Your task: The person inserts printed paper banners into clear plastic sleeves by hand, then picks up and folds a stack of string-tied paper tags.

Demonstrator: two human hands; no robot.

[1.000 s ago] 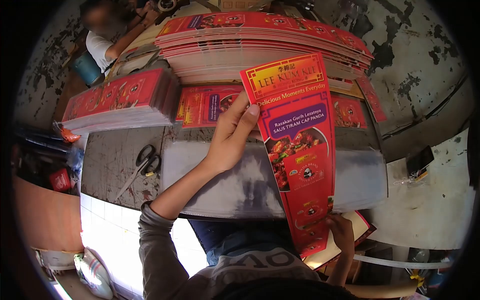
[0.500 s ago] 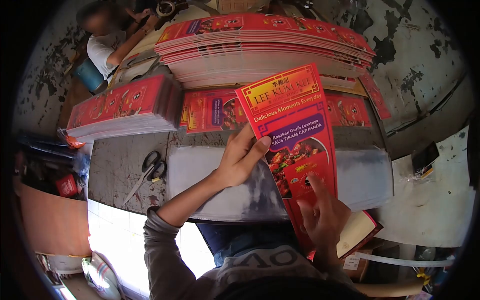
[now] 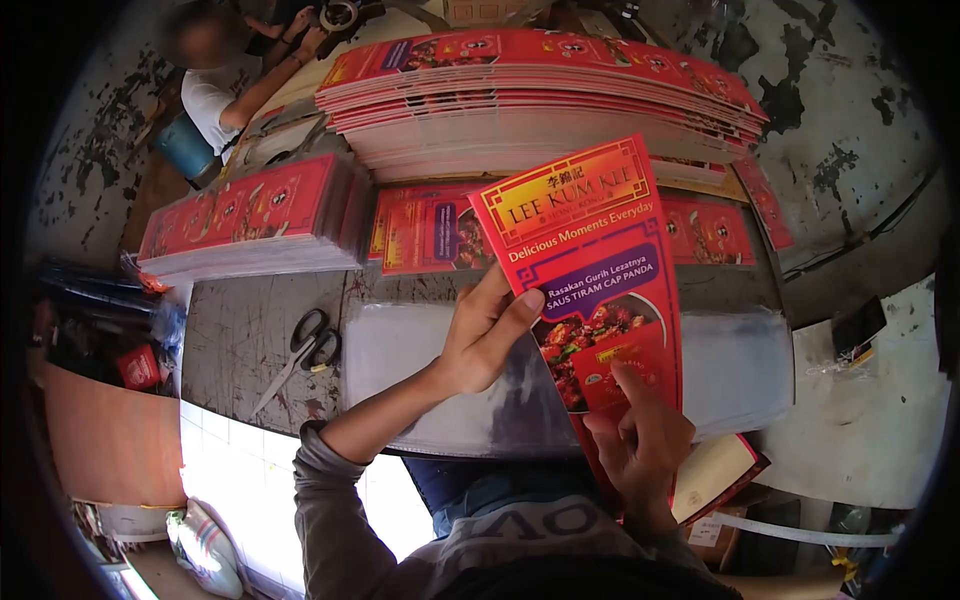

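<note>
A tall red printed cardboard panel [image 3: 600, 240] with a yellow "Lee Kum Kee" header and a food picture is tilted up in front of me. My left hand [image 3: 487, 335] pinches its left edge, thumb on the front and the other fingers behind. Over the panel's lower part is my right hand [image 3: 645, 435], its index finger stretched towards the print and the other fingers loosely bent. Whether that fingertip touches the surface I cannot tell. Beneath the panel, clear plastic sleeves [image 3: 735, 370] lie across the table. Black-handled scissors [image 3: 306, 350] rest left of them.
A high stack of red panels [image 3: 540, 105] stands at the back, with a shorter plastic-wrapped stack [image 3: 240, 220] on the left. More red panels [image 3: 710, 232] lie flat between. A co-worker [image 3: 215, 100] is at the far left, hands near a roll of tape [image 3: 338, 14].
The view has shifted slightly, so the table things sit a little lower and further right. My left hand keeps its hold on the panel; the right index finger still points at the print.
</note>
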